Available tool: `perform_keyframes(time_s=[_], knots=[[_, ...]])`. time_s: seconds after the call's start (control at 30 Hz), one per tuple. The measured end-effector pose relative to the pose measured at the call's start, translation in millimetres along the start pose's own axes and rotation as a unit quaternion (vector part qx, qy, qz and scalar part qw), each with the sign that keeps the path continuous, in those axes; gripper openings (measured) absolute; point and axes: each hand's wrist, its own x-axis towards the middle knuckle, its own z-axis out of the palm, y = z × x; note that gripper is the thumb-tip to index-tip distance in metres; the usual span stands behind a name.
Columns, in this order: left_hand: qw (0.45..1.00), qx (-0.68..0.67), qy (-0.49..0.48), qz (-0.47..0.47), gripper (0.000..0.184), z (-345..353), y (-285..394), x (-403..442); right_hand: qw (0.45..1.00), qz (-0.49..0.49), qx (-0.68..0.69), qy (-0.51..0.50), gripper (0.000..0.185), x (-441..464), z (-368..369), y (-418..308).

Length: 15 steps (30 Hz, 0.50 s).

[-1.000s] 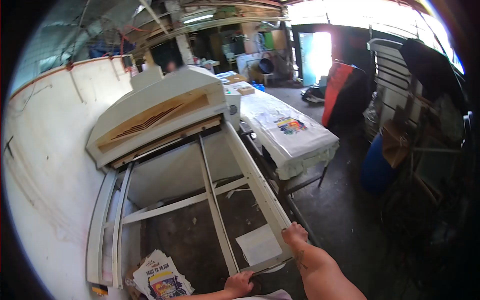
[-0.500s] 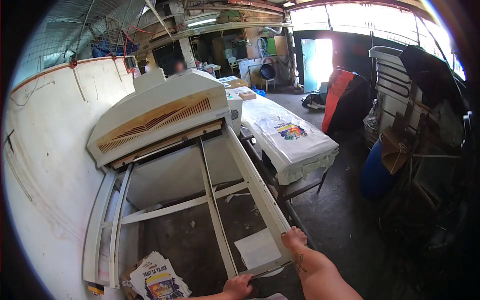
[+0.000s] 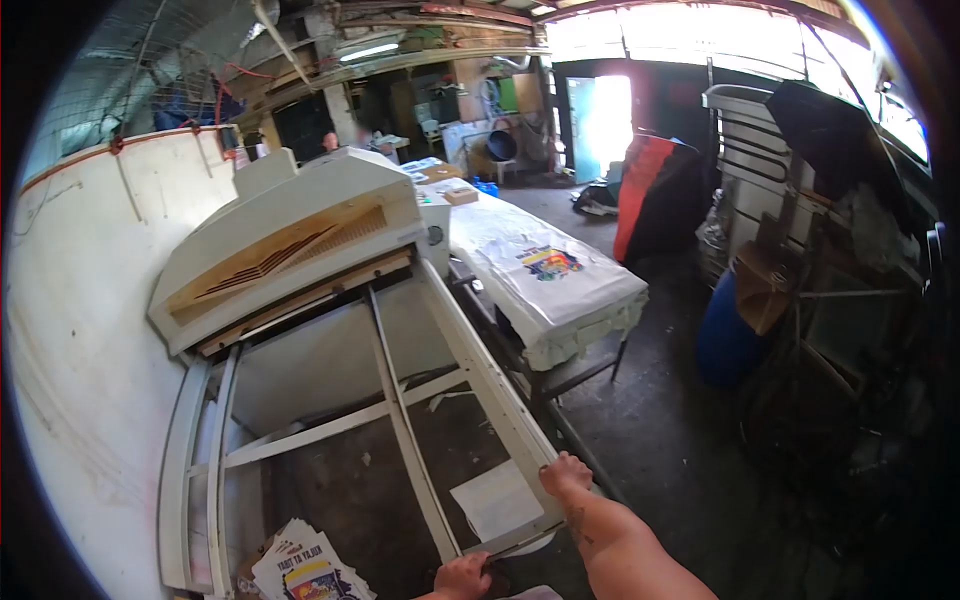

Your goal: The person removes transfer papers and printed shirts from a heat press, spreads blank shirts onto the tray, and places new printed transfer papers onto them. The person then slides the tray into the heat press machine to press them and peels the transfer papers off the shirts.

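My left hand [image 3: 463,577] is closed on the near end bar of a white metal frame [image 3: 405,440], beside the middle rail. Farther right, my right hand [image 3: 566,474] grips the frame's right rail near its front corner. The frame runs back to a white machine hood [image 3: 290,240] with brown-stained vents. Through the frame's openings, a white sheet [image 3: 497,501] shows low on the right, and a stack of printed sheets [image 3: 305,566] at the lower left.
Right of the frame stands a long covered table [image 3: 490,240] with a printed white cloth [image 3: 545,262] on it. Beyond are a red and black covered object [image 3: 655,195], a blue barrel [image 3: 728,330] and piled items. A white wall [image 3: 90,330] rises on the left. A person is partly visible behind the hood.
The whole view has shifted, so the frame, hood and table appear farther left and slightly lower. Both hands keep their hold at the same places on the frame.
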Motion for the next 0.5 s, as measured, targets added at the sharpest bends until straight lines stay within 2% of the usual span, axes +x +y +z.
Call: perform_keyframes(time_s=[0.07,0.37,0.5], knots=[[0.999,-0.005,-0.019,-0.032,0.047,-6.6,2.6,-7.1,1.0,-0.001,0.006,-0.012,0.046,0.2,5.9,-2.0],[0.999,0.003,-0.04,-0.029,0.05,-8.8,4.1,-4.8,1.0,-0.001,0.003,-0.014,0.045,0.3,5.0,-0.5],[0.999,-0.003,-0.019,-0.035,0.05,-3.1,3.4,-5.6,1.0,0.0,-0.01,-0.019,0.046,-3.2,3.2,-2.9]])
